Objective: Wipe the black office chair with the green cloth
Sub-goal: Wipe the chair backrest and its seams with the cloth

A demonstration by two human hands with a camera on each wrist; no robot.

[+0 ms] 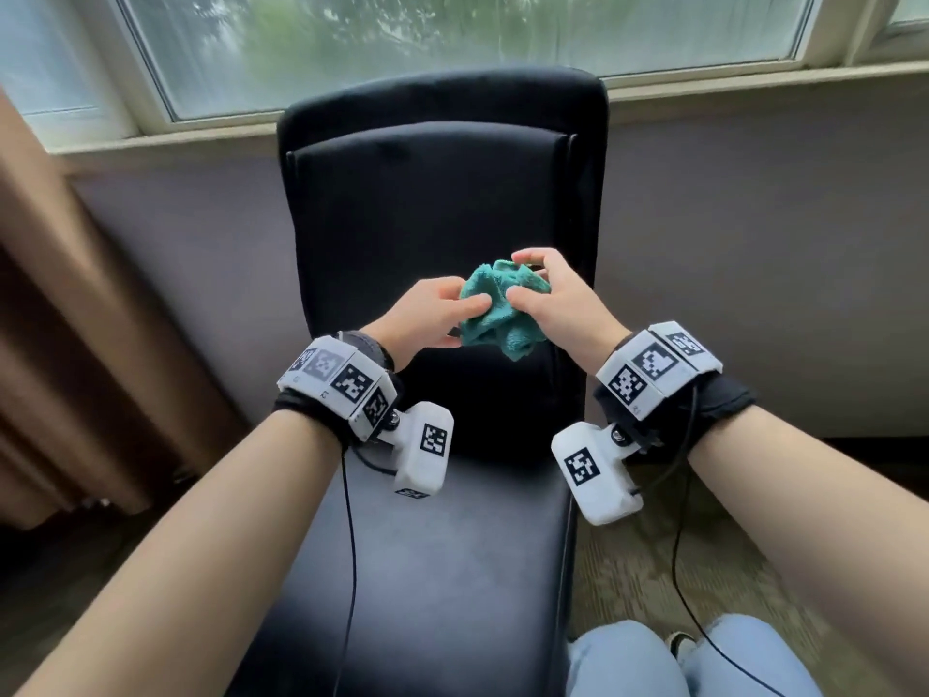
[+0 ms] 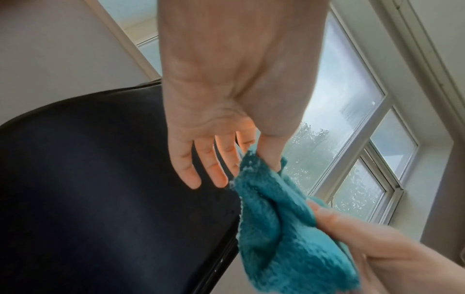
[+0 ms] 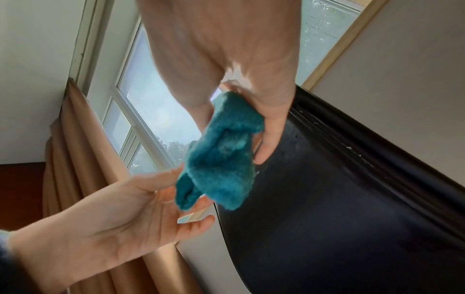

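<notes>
The black office chair faces me, backrest upright under the window and seat in the foreground. Both hands hold the crumpled green cloth in the air in front of the lower backrest. My left hand pinches the cloth's left edge between thumb and forefinger, its other fingers straight. My right hand grips the cloth's top and right side. In the left wrist view the left hand pinches the cloth beside the chair. In the right wrist view the right hand clutches the cloth.
A wide window and its sill run behind the chair above a grey wall. A brown curtain hangs at the left. Carpet lies to the chair's right, with my jeans-clad knees at the bottom. Thin black cables hang from both wrists.
</notes>
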